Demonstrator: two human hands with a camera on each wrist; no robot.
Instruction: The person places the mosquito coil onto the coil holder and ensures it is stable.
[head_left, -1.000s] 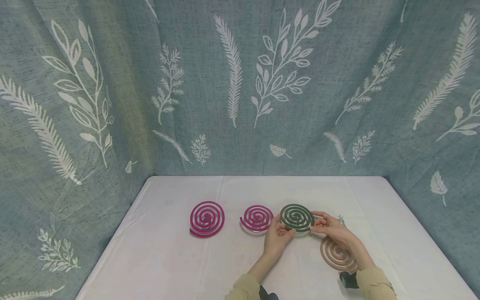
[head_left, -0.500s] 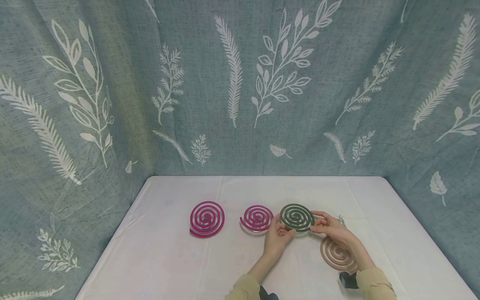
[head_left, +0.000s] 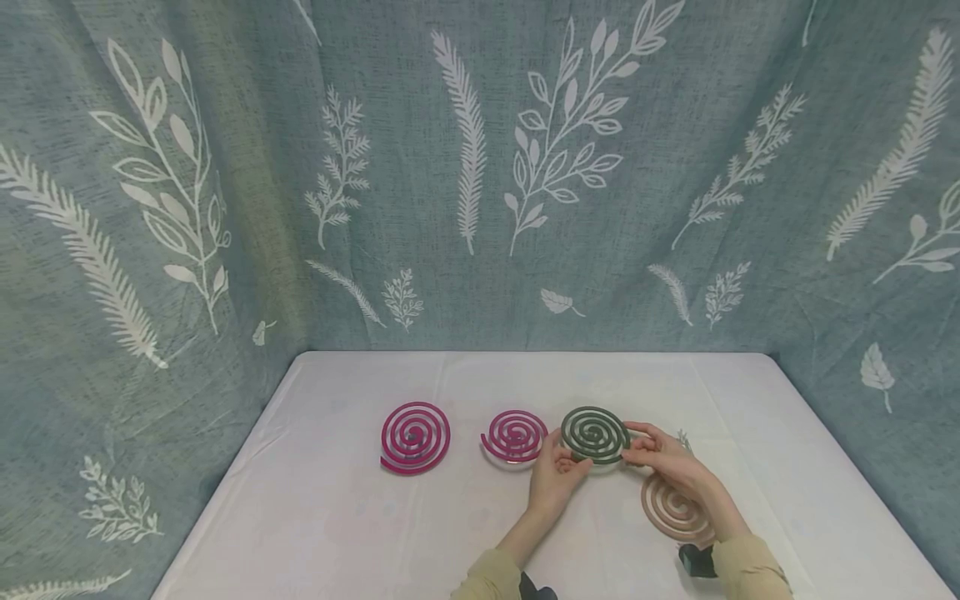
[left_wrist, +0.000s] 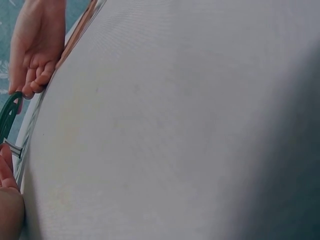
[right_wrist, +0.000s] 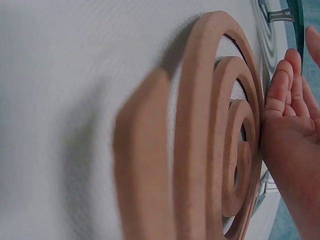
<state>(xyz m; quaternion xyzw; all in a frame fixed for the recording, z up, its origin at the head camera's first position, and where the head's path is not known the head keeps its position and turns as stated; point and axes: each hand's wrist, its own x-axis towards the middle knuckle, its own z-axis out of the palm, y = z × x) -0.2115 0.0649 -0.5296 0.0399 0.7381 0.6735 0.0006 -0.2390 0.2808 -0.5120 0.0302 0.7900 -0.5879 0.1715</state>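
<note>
The left hand's grip (head_left: 553, 482) pinches the near-left rim of the green coil (head_left: 595, 435), and the right hand's grip (head_left: 670, 458) takes its right rim between thumb and fingers. The green coil is over the right half of the bench (head_left: 300, 517), nearer the far edge than the near one; in the left wrist view a metal piece (left_wrist: 13, 148) shows just below it. Just left of the left hand is a magenta coil (head_left: 514, 436), and farther toward the left edge a second magenta coil (head_left: 416, 438). A tan coil (head_left: 667, 510) lies on the bench's right side, partly hidden under the right wrist. Beyond the bench's far edge and two far corners hangs a teal curtain (head_left: 465, 292) printed with white leaves.
</note>
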